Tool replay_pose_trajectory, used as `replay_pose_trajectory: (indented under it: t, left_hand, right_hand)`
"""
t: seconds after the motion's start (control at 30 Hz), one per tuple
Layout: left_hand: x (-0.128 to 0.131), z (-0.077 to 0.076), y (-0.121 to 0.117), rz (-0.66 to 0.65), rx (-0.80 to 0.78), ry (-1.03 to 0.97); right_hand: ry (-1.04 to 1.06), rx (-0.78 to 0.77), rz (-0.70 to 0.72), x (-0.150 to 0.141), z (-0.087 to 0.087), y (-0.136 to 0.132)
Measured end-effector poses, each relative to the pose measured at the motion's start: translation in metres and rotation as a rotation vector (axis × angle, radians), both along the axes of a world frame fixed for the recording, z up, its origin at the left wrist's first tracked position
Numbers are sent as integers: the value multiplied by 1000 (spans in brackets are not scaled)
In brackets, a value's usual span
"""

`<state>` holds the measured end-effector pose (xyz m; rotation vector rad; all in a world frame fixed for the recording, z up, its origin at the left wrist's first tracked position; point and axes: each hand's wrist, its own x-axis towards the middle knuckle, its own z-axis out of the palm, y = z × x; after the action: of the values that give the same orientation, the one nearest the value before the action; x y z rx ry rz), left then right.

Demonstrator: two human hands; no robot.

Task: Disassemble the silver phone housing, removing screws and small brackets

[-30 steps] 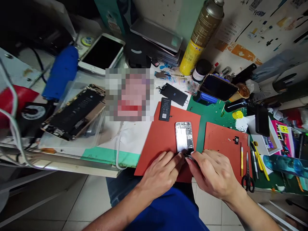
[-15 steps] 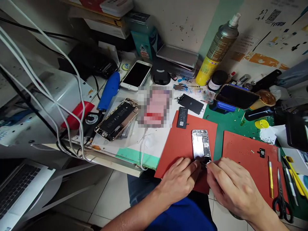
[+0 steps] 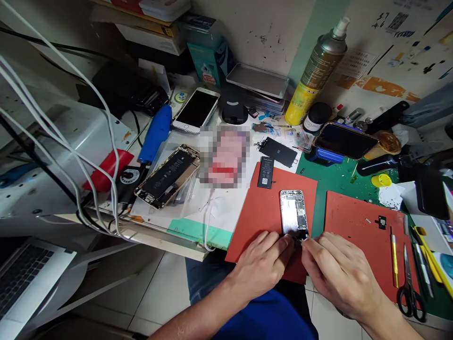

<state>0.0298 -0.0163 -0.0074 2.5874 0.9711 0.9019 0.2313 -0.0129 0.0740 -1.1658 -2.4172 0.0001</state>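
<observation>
An opened silver phone housing (image 3: 293, 213), its circuit parts exposed, lies lengthwise on a red rubber work mat (image 3: 262, 212) at the near edge of the bench. The left hand (image 3: 264, 264) rests on the mat with its fingertips (image 3: 283, 240) drawn together against the housing's near end. The right hand (image 3: 338, 271) meets it from the other side, its thumb and forefinger pinched almost shut on something small and dark at that same end; what it is cannot be made out. A black rectangular battery (image 3: 265, 173) lies near the mat's far corner. On a second red mat (image 3: 357, 231) to the right sits a small black part (image 3: 381, 222). A clear plastic tray (image 3: 177, 182) on the left contains another opened phone with a gold frame (image 3: 167, 175).
</observation>
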Motion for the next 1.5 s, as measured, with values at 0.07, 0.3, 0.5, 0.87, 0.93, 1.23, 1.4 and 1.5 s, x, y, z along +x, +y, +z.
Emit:
replay_pose_trajectory:
  t: [0.07,0.3,0.5,0.87,0.93,1.23,1.4,1.5]
  left_hand:
    - [0,0,0,-5,2,9]
    - [0,-4,-1,-6,4,23]
    - [-2,-3,2,-11,-43,-33]
    - [-5,-7,-4,-97,241,35]
    - [-2,-4,-8,-54,264,62]
    - [18,-7,-38,97,221,139]
    - [19,-13,-39,101,210,126]
    - [19,-12,-37,97,208,120]
  right_hand:
    - [7,16,10,-1,1,0]
    - [-5,2,-27,-2,-2,0]
    - [-7,1,-55,-4,-3,-1]
    - [262,37,-330,-1,14,-25]
    - [275,9,-296,-5,10,-25]
    - [178,8,-207,-12,-4,-20]
    - [148,18,-204,-14,-5,-19]
    - [132,26,-212,-13,-6,-20]
